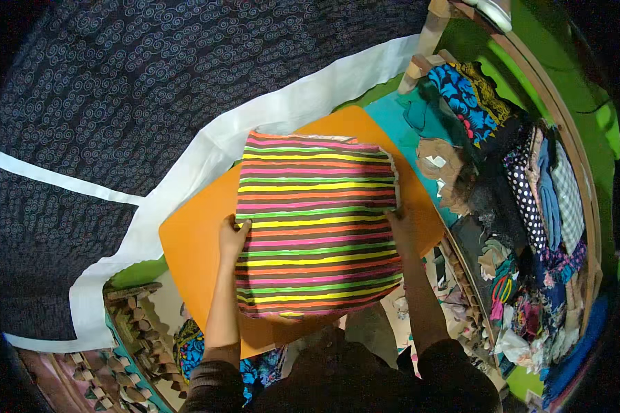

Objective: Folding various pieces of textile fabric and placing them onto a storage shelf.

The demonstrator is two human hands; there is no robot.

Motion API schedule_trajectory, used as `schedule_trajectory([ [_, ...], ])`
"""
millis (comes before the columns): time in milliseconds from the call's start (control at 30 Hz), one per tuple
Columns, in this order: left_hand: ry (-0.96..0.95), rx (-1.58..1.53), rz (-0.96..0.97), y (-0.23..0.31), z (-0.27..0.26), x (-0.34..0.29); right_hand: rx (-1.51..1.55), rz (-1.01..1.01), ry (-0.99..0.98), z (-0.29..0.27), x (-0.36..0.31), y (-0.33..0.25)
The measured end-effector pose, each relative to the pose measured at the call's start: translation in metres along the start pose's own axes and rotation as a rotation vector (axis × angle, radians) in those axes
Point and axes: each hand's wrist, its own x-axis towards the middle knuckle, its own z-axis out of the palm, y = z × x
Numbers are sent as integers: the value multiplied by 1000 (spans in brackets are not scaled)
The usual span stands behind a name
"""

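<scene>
Striped cloth [317,230] spread over orange bench [193,234]; left hand [233,239] pinches its left edge, right hand [401,228] its right, both closed. Upper left: dark patterned sheet [151,89], white border [207,144]. Right: clothes [548,193] and scraps [513,303] heaped along wooden rail [556,100].

The striped multicoloured squarish cloth [317,241] is over the orange round-cornered table [193,234]; beyond and left, the black swirl-patterned, white-bordered fabric [186,69]; right, the black-and-white polka-dot cloth [523,186].
</scene>
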Motion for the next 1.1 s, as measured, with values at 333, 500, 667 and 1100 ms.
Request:
schedule_trajectory([
  [333, -197, -372, -397, -6, -17, -3, 138, 189, -277, 37, -28, -76],
  [500, -315, -604, -407, 14, -22, -8, 272, 394, -328, 30, -9, -47],
  [667, -197, -810, -244, 68, -39, -25, 455, 333, -378, 21, -8, -68],
  [1100, 89, -757, 186, 80, -144, -31, 506, -219, -784, 46, -9, -194],
])
